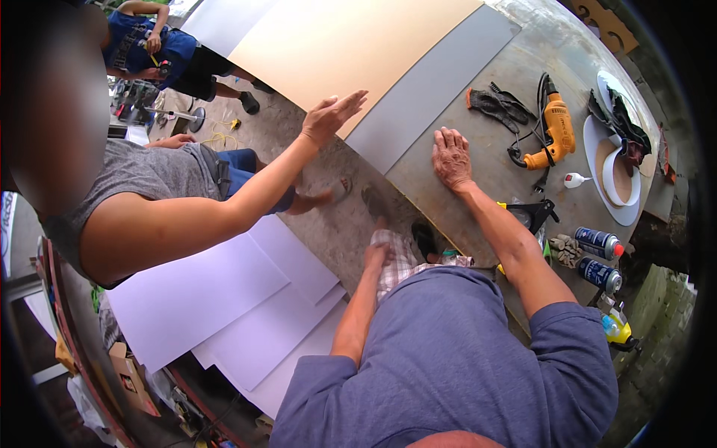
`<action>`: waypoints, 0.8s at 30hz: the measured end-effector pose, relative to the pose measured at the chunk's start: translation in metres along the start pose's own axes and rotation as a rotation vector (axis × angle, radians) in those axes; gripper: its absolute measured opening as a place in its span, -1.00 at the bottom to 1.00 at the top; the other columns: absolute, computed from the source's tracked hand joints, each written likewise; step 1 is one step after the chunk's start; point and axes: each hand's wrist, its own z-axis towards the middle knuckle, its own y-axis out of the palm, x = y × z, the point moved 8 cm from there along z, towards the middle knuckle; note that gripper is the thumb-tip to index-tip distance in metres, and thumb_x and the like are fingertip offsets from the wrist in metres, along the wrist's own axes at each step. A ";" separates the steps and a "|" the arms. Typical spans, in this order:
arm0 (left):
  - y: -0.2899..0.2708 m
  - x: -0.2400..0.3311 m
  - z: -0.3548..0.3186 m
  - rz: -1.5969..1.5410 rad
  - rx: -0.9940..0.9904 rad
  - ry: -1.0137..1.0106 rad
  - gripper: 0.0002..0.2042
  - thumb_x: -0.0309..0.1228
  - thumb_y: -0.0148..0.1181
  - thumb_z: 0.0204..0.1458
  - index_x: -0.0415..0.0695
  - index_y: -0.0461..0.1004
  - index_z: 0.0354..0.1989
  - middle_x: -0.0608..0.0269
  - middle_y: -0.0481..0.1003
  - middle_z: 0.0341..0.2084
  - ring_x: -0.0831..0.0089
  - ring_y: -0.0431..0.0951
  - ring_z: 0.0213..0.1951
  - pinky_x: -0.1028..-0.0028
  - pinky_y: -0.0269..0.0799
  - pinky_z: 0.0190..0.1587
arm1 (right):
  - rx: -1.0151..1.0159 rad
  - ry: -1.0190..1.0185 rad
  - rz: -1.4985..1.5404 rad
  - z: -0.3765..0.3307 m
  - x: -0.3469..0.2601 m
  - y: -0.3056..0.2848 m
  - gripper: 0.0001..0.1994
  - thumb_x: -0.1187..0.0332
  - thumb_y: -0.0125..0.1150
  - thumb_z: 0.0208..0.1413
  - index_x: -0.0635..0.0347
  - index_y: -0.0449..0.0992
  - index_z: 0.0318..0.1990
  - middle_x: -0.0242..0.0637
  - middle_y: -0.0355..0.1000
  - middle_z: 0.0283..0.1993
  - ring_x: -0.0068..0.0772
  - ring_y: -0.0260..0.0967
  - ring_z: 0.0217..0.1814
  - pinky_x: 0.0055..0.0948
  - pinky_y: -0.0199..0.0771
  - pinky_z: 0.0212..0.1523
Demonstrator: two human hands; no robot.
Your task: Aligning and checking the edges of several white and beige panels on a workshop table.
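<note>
My right hand [452, 158] lies flat, fingers spread, on the brown worktable [485, 175] next to the edge of a grey panel [433, 82]. My left hand [376, 256] rests on my plaid shorts [399, 261] at the thigh and holds nothing. Another person in a grey shirt [134, 175] stands to my left with an arm stretched out. That person's open hand [332, 116] hovers at the edge of a large beige board [351, 45].
On the table to the right lie an orange power drill [556, 131], black gloves [493, 104], two spray cans [599, 243], white round discs [614, 179] and a black tool [534, 213]. White sheets [224, 299] are stacked low on the left. A third person [160, 52] crouches at the far left.
</note>
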 end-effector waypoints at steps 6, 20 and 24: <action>0.001 -0.001 0.002 -0.012 -0.006 -0.004 -0.76 -0.42 0.04 0.08 -0.31 0.49 -0.17 0.16 0.56 -0.49 0.50 0.53 -0.57 0.53 0.39 -0.59 | -0.001 0.000 -0.006 0.000 0.001 0.002 -0.60 0.32 0.09 0.02 0.20 0.34 0.05 -0.20 0.25 0.10 -0.19 0.13 0.20 -0.22 0.10 0.21; -0.002 -0.002 0.000 -0.017 0.027 -0.009 -0.77 -0.44 0.05 0.07 -0.30 0.50 -0.17 0.15 0.56 -0.50 0.50 0.52 -0.60 0.53 0.36 -0.62 | -0.002 0.031 0.008 -0.002 0.003 0.004 -0.61 0.32 0.07 0.02 0.19 0.34 0.04 -0.18 0.25 0.12 -0.16 0.13 0.20 -0.19 0.10 0.21; -0.001 -0.001 0.002 -0.025 0.025 -0.001 -0.78 -0.45 0.05 0.07 -0.30 0.50 -0.17 0.15 0.57 -0.50 0.49 0.53 -0.60 0.53 0.37 -0.62 | 0.003 0.002 0.001 -0.001 -0.001 0.000 -0.61 0.32 0.07 0.03 0.19 0.34 0.05 -0.17 0.24 0.12 -0.16 0.13 0.20 -0.19 0.10 0.21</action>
